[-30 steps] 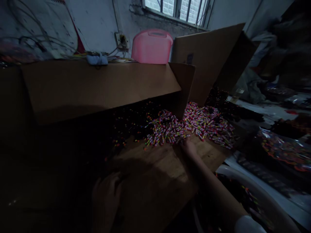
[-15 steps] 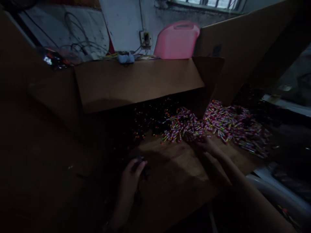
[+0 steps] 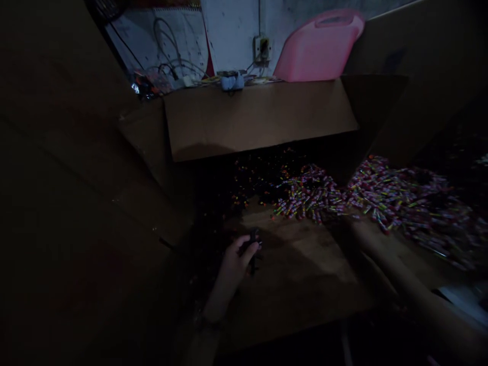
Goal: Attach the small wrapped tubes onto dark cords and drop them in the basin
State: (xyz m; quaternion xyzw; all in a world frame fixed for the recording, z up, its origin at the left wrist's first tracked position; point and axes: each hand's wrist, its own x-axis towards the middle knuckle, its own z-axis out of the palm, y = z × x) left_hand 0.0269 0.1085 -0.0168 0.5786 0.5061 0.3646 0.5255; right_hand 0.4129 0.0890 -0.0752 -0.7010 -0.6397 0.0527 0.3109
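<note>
My left hand point(image 3: 233, 259) is closed over the wooden board, thumb and fingers pinched on a small dark piece point(image 3: 253, 235). More dark bits hang or lie just below its fingertips; their kind is too dim to make out. Farther right, my right hand point(image 3: 354, 223) reaches to the near edge of a heap of small pink-and-white tubes point(image 3: 316, 195) with bright yellow and green parts. Shadow and blur hide its fingers, so whether it grips a tube does not show. The board point(image 3: 301, 249) lies under both hands.
Behind the board stands an open cardboard box flap point(image 3: 259, 119), with small orange and dark bits point(image 3: 251, 183) scattered below it. A pink plastic container point(image 3: 320, 48) rests above the flap, near a wall socket point(image 3: 262, 49). Cardboard point(image 3: 76, 168) rises on the left.
The scene has shifted right in view as the camera turned left, and the picture is darker. My left hand still pinches the dark piece; my right hand stays by the tubes.
</note>
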